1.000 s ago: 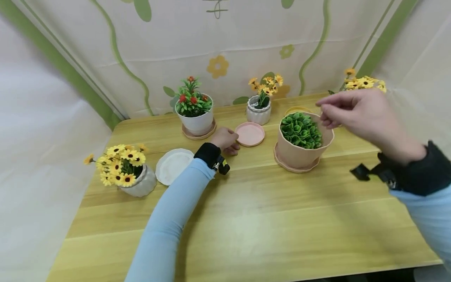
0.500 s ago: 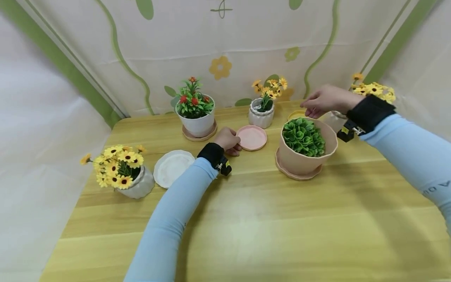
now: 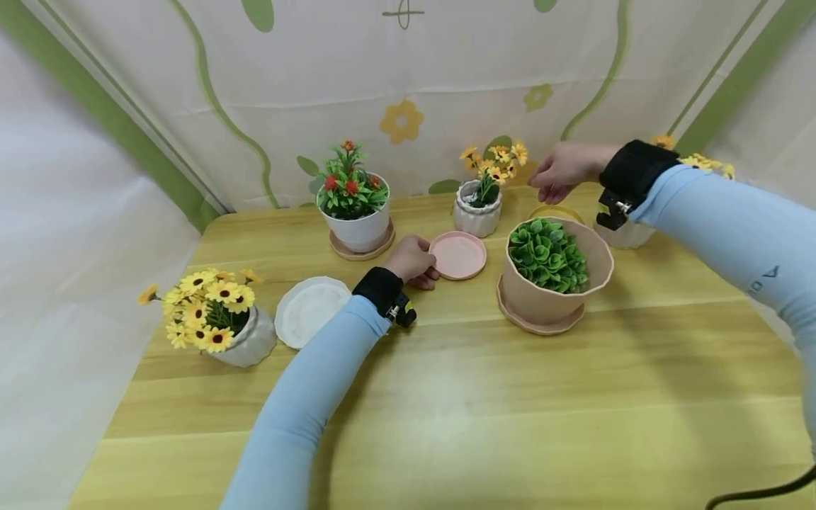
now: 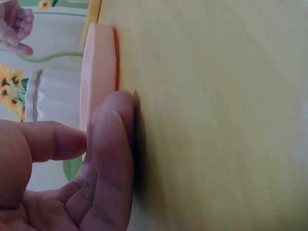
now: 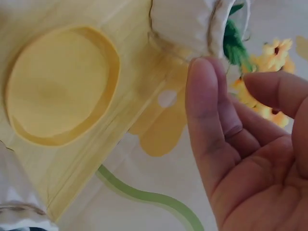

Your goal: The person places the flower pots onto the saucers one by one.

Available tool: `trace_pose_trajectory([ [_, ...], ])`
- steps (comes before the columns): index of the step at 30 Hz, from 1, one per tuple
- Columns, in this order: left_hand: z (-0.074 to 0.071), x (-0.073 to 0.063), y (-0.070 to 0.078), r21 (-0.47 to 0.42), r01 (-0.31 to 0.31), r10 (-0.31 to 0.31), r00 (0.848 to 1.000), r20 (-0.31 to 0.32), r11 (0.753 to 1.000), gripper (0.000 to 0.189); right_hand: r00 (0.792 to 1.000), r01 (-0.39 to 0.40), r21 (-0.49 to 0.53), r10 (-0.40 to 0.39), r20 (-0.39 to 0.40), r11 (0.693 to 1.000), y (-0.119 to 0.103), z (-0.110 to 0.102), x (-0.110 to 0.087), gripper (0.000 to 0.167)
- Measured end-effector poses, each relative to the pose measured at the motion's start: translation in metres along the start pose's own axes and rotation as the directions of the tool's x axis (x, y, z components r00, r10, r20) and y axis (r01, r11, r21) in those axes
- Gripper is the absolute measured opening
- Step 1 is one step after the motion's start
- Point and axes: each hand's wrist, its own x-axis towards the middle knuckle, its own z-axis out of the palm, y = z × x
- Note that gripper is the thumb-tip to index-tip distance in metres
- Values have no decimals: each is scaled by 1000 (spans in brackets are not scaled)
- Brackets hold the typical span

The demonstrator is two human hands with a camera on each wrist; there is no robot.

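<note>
My left hand (image 3: 413, 261) is at the near left edge of a round pink saucer (image 3: 457, 256). In the left wrist view the thumb meets the rim of the pink saucer (image 4: 98, 72) and the fingers lie along its outer side, pinching it close over the wood. My right hand (image 3: 567, 168) is in the air behind the large pot, holding nothing, thumb and fingers apart. Closest to it stands a small white pot (image 3: 477, 216) with orange flowers. In the right wrist view, a yellow saucer (image 5: 60, 86) lies on the table beside this hand.
A big peach pot (image 3: 542, 301) with green leaves stands on a matching saucer. A white pot with red flowers (image 3: 358, 228) is at the back. On the left are a white plate (image 3: 309, 312) and a yellow-flowered pot (image 3: 251, 340). Another white pot (image 3: 625, 232) is under my right arm.
My right hand has swung left and away, from above the peach pot's right rim to behind it, near the small orange-flowered pot. The left hand stays at the pink saucer.
</note>
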Motion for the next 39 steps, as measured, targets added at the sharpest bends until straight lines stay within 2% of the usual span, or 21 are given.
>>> trace_pose_trajectory([
  [6,-3,-6,-8,-4,23,-22,1000,21,1000,45,994,8,-34,-4,108,999,4,4,27,53],
  [11,-3,-14,-11,-1,27,-27,999,20,1000,46,985,-7,13,5,173,1000,4,16,43,56],
  [18,1,-21,-12,19,32,-32,999,26,999,45,975,-38,83,18,223,996,-2,27,42,44],
  [23,4,-24,-11,35,30,-31,999,33,999,45,966,-75,91,49,254,993,-5,32,41,45],
  [32,9,-27,-11,28,13,-15,998,68,1000,47,961,-111,157,66,269,981,-2,43,42,39],
  [39,16,-24,-6,49,2,-6,996,88,999,45,978,-128,92,110,179,987,-2,44,33,37],
])
